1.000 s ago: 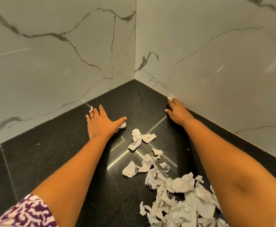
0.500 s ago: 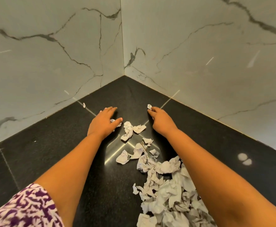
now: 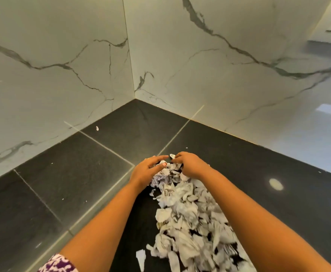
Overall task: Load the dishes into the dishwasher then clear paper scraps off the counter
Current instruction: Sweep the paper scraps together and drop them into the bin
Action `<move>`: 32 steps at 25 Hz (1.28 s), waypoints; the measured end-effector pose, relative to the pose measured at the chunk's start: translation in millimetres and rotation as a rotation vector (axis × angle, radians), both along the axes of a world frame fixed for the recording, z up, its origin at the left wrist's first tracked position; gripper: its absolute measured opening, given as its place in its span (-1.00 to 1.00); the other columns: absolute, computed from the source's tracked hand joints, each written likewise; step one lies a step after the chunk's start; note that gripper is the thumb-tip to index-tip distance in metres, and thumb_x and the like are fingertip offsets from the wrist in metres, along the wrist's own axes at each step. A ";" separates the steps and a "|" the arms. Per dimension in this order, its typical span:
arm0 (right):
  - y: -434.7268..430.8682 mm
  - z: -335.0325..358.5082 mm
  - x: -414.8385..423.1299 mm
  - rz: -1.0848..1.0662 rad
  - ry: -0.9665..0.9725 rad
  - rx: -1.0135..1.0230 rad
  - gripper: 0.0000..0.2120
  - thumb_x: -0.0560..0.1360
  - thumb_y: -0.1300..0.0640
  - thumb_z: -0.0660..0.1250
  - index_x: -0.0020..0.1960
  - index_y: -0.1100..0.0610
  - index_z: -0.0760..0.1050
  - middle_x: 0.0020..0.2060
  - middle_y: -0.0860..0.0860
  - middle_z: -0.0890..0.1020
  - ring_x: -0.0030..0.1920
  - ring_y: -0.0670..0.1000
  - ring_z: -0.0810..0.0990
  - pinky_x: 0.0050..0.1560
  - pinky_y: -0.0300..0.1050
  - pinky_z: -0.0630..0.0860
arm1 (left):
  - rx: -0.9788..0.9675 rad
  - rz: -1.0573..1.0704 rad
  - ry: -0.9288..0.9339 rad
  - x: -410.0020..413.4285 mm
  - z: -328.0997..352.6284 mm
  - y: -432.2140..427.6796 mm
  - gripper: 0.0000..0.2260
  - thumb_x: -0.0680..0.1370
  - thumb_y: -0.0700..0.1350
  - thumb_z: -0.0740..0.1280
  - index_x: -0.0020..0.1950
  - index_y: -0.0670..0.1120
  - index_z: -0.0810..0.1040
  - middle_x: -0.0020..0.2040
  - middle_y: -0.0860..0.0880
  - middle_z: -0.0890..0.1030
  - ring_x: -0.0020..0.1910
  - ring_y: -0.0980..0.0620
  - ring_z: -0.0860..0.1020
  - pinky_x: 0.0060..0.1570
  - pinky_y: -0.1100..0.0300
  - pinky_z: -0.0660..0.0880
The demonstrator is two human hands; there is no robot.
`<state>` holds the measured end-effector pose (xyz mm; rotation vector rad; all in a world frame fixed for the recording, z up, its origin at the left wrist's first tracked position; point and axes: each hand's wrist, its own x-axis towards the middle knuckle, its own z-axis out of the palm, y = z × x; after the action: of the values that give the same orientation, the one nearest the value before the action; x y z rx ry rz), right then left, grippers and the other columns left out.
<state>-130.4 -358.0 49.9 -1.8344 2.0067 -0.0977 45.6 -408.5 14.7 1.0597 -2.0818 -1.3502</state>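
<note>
Crumpled paper scraps point(image 3: 190, 222) heaped on black counter point(image 3: 72, 173), trailing from centre toward 5 o'clock, left hand point(image 3: 148, 170) spread against heap's far end, right hand point(image 3: 191, 165) bent-fingered beside it, whether pinching small scrap point(image 3: 172, 155) unclear, stray scrap point(image 3: 97, 128) at 10 o'clock

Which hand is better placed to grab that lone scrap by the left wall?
Left. The left hand sits nearer the scrap, with bare counter between them; the right hand is farther and would have to cross it.
</note>
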 end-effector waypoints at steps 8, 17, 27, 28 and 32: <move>145.4 34.6 -3.5 -0.129 -0.155 -0.062 -0.64 0.58 0.18 0.18 0.37 0.05 0.38 0.36 -0.01 0.41 0.36 -0.01 0.35 0.32 -0.15 0.28 | 0.317 -0.014 0.273 6.4 12.3 71.4 -0.74 0.55 -0.17 0.26 0.23 -0.02 0.54 0.15 0.03 0.60 0.08 0.27 0.57 0.05 0.44 0.46; 282.1 17.9 -6.1 -0.437 -0.153 0.120 0.14 0.19 -0.17 0.52 0.48 -0.21 -0.21 0.49 -0.13 -0.17 0.50 0.03 -0.25 0.47 0.08 -0.07 | 0.319 -0.148 0.157 12.6 23.1 101.9 -0.52 0.36 0.08 0.28 0.29 0.11 0.42 0.10 0.21 0.55 0.02 0.41 0.48 0.03 0.43 0.32; 290.1 27.2 8.2 -0.590 -0.212 -0.023 0.01 0.29 -0.07 0.50 0.51 -0.13 -0.11 0.52 -0.06 0.00 0.51 0.01 -0.03 0.47 0.02 0.05 | 0.302 -0.337 0.072 22.5 33.3 124.3 -0.02 0.11 0.40 0.41 0.47 0.16 0.19 0.38 0.22 0.29 0.33 0.19 0.32 0.35 0.09 0.21; 305.3 31.8 4.8 -0.615 -0.165 0.051 0.08 0.24 -0.09 0.53 0.51 -0.11 -0.12 0.51 -0.04 0.05 0.50 0.03 0.04 0.46 0.02 0.11 | 0.243 -0.369 -0.025 35.4 32.7 118.5 0.07 0.03 0.46 0.41 0.47 0.21 0.13 0.42 0.21 0.21 0.40 0.14 0.22 0.38 0.08 0.16; 339.4 25.8 27.1 -0.664 -0.106 0.324 0.23 0.10 -0.12 0.60 0.51 -0.10 -0.15 0.46 -0.01 0.06 0.40 0.04 0.25 0.34 -0.06 0.34 | -0.261 -0.564 -0.701 76.4 22.1 112.9 0.39 -0.20 0.61 0.25 0.50 0.17 -0.26 0.54 0.01 -0.10 0.51 -0.05 -0.09 0.49 -0.04 -0.03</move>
<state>-103.3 -18.6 75.6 -0.9050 2.3082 -0.0530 122.0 -295.7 36.7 0.9513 -3.1563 -0.9391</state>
